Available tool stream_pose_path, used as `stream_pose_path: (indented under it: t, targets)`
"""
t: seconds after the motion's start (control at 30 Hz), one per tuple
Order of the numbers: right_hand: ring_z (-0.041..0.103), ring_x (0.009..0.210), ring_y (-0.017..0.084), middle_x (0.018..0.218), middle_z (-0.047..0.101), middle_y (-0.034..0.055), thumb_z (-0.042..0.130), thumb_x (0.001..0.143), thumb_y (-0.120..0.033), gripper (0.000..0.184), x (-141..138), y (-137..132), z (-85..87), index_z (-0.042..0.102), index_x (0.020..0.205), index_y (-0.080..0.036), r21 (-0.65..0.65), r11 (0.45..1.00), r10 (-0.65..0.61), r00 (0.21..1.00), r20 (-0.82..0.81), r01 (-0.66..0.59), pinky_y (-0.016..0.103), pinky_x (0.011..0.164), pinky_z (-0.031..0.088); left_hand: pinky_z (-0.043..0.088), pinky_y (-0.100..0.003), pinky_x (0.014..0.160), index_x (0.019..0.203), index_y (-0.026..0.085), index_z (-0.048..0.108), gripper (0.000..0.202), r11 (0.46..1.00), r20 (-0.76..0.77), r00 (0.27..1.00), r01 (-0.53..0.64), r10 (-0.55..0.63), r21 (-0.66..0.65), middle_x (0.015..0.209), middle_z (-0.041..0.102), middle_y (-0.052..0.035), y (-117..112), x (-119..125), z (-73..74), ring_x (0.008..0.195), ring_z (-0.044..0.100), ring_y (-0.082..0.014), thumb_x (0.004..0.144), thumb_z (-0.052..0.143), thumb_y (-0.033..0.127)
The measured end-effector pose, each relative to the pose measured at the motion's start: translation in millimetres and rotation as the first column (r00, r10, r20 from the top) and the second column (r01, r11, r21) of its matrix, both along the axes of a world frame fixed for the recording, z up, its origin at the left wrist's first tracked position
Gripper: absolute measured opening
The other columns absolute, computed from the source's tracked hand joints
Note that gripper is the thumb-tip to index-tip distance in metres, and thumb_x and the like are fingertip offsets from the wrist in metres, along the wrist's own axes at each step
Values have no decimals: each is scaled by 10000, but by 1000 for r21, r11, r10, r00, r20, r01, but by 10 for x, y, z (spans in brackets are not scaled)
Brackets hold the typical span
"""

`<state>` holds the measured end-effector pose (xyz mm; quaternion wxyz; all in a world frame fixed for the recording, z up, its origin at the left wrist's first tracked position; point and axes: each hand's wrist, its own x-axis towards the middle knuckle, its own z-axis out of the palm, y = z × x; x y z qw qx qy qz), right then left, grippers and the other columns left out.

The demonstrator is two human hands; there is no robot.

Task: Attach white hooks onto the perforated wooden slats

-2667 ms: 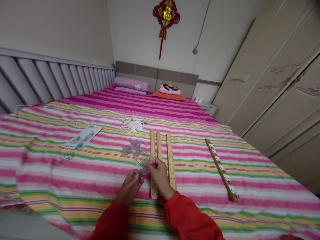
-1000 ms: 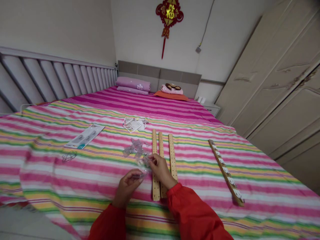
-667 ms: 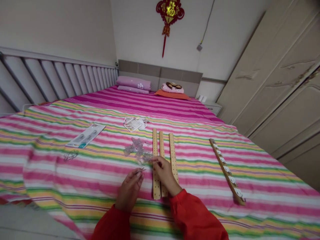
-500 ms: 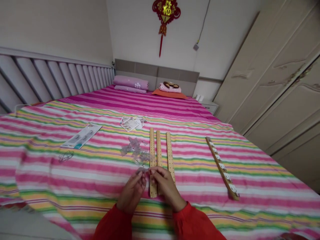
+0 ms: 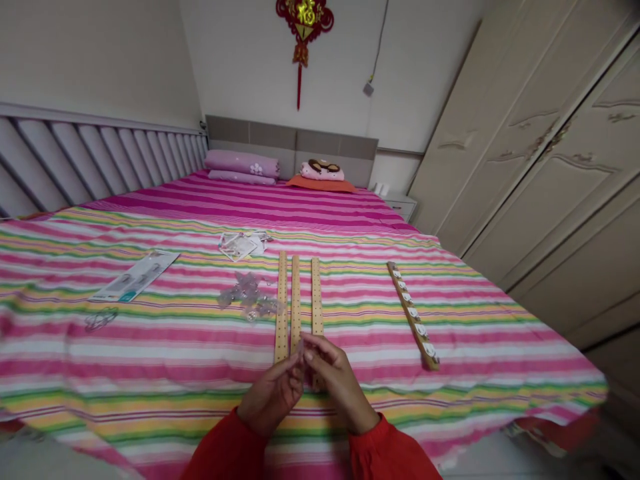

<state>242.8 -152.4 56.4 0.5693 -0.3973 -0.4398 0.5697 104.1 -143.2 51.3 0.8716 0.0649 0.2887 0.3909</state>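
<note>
My left hand [image 5: 274, 399] and my right hand [image 5: 341, 381] meet over the near ends of the wooden strips. Between their fingertips they pinch a small translucent purplish piece [image 5: 301, 351], seen nearly edge-on and partly hidden by fingers. Beyond the hands lie three pale wooden strips with rows of holes, the left one [image 5: 281, 300], the middle one [image 5: 295, 293] and the right one [image 5: 317, 293]. Left of them, a loose pile of similar translucent purplish pieces [image 5: 249, 293] rests on the striped cloth.
To the right lies a browner wooden strip [image 5: 406, 308] carrying several white pieces. A flat printed package [image 5: 140, 275] and a thin wire-like bundle [image 5: 101, 319] lie on the left. White cards [image 5: 243, 245] are farther back. Striped cloth [image 5: 190, 380] covers the bed.
The view has turned to the right, so the bed items appear farther left. My hands have come closer together, and the small piece now stands more upright between their fingertips.
</note>
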Motion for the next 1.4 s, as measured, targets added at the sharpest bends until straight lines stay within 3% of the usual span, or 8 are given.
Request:
stream_pose_path:
  t: [0.17, 0.33, 0.47, 0.6, 0.7, 0.97, 1.23, 1.4]
  targets:
    - [590, 662, 138, 727, 649, 2, 751, 674, -429, 312, 144, -62, 20, 736, 896, -210, -80, 997, 11, 1000, -28, -14, 261, 631, 464, 434, -96, 488, 814, 112, 653, 67, 992, 15, 997, 73, -72, -104, 680, 628, -17, -78, 149, 55, 530, 555, -19, 799, 595, 81]
    - [534, 527, 112, 619, 627, -16, 765, 653, -424, 280, 253, -105, -18, 692, 764, -177, -122, 991, -60, 997, -50, 54, 229, 505, 403, 423, -128, 501, 814, 130, 652, 70, 995, -117, 988, 99, -101, -23, 654, 606, -6, -127, 245, 62, 522, 534, -35, 788, 637, 193]
    - [481, 478, 82, 576, 593, -31, 775, 638, -411, 279, 335, -120, -77, 693, 735, -162, -113, 984, -144, 989, -41, 138, 207, 469, 374, 325, -159, 436, 785, 151, 636, 306, 971, -498, 867, 133, -16, 200, 597, 588, 12, -108, 253, -5, 461, 469, -51, 754, 645, 455]
    - [505, 468, 89, 545, 598, -29, 770, 637, -407, 293, 372, -109, -123, 712, 772, -153, -140, 980, -156, 985, -73, 144, 223, 487, 414, 338, -191, 478, 712, 146, 646, 399, 812, -691, 697, 284, 190, 510, 579, 578, 18, -42, 243, -7, 516, 480, -82, 664, 679, 541]
    - [509, 446, 88, 518, 607, -25, 773, 624, -400, 304, 382, -69, -157, 720, 777, -143, -155, 976, -166, 984, -68, 154, 222, 472, 413, 395, -217, 540, 703, 155, 664, 374, 738, -705, 672, 353, 229, 576, 597, 604, 11, 8, 257, 39, 580, 525, -113, 641, 692, 523]
    - [468, 390, 75, 486, 600, -46, 791, 577, -374, 310, 399, 32, -338, 703, 771, -149, -152, 968, -210, 977, -47, 201, 208, 402, 375, 437, -234, 527, 794, 131, 648, 425, 822, -700, 670, 237, 248, 518, 651, 646, -12, 39, 296, -149, 530, 559, -109, 535, 761, 449]
    - [459, 374, 66, 476, 581, -57, 796, 556, -380, 327, 379, 28, -327, 663, 748, -152, -178, 964, -207, 978, -39, 197, 188, 378, 371, 481, -256, 560, 819, 138, 635, 389, 792, -690, 656, 226, 306, 566, 632, 644, -6, 14, 272, -177, 573, 608, -139, 575, 750, 419]
    - [507, 406, 81, 499, 599, -32, 788, 598, -310, 251, 358, -55, -233, 626, 713, -156, -245, 964, -162, 962, -219, 106, 186, 409, 397, 515, -293, 682, 841, 149, 650, 380, 761, -639, 670, 169, 378, 627, 726, 685, -37, 7, 288, -65, 730, 649, -182, 618, 725, 448]
